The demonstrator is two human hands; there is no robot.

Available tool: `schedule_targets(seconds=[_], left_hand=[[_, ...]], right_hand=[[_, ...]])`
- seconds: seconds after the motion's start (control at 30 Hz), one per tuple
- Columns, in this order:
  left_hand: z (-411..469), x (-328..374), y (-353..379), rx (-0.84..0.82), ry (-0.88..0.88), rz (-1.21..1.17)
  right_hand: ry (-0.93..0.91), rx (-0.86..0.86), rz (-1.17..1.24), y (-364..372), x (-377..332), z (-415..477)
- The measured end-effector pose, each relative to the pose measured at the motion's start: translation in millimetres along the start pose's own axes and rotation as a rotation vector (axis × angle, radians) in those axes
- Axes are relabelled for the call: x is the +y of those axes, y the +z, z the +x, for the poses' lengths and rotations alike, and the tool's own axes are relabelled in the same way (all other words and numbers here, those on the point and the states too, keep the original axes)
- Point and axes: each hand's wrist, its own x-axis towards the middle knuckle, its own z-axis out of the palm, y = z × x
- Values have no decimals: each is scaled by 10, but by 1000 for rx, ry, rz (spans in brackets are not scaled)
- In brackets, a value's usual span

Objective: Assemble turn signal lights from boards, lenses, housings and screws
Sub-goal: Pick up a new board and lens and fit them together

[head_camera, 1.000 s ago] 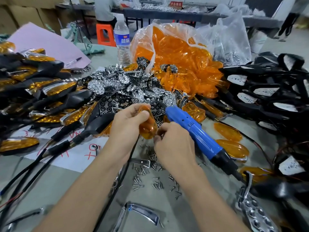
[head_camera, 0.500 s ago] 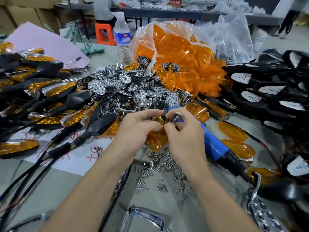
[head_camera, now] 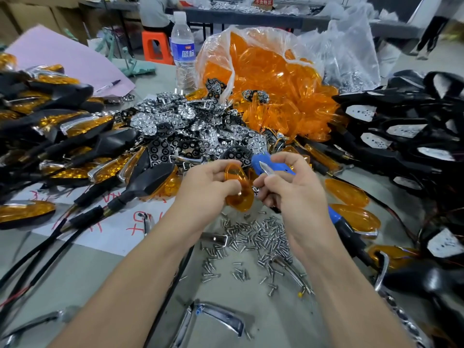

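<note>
Fingers (head_camera: pixel 227 187) of left hand (head_camera: pixel 203 193) curled, pinching lens (head_camera: pixel 238 182) upright. Right hand (head_camera: pixel 297 197) fingertips pinch chrome piece (head_camera: pixel 266 170), just right of lens. Driver (head_camera: pixel 258 159) behind right fingers. Screws (head_camera: pixel 251 234) scattered beneath both hands.

Silvery piece (head_camera: pixel 266 170), perhaps trim, indistinct.

Our left grip (head_camera: pixel 208 187) and right grip (head_camera: pixel 291 194) are bare hands on bare forearms, uncovered to the view's edge.
</note>
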Motion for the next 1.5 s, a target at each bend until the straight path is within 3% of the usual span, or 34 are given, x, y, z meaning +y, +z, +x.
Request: schedule_targets(seconds=[0.27,0.43,0.63,0.8,1.0,1.23,1.5], left_hand=[[-37,-1,46,-112,-16,-111],[-19,14,89,-92,-9,-183],[-14,-39,86,-50,-9,-152],[-16,1,107,-48,0,-159],[2,33,118,-42,24,-145],[-73,-16,112,-6,4,-190],[-71,33,23,8,-26,-180]], right_hand=[[65,34,76,-20,30,-15],[-121,178,-282,-50,79,13],[-172,81,-471,3,122,-29],[-286,124,-710,13,87,-42],[-260,131,-532,-34,27,-5],[-296,68,-663,23,161,-55],[-235,-14,-616,-2,179,-1]])
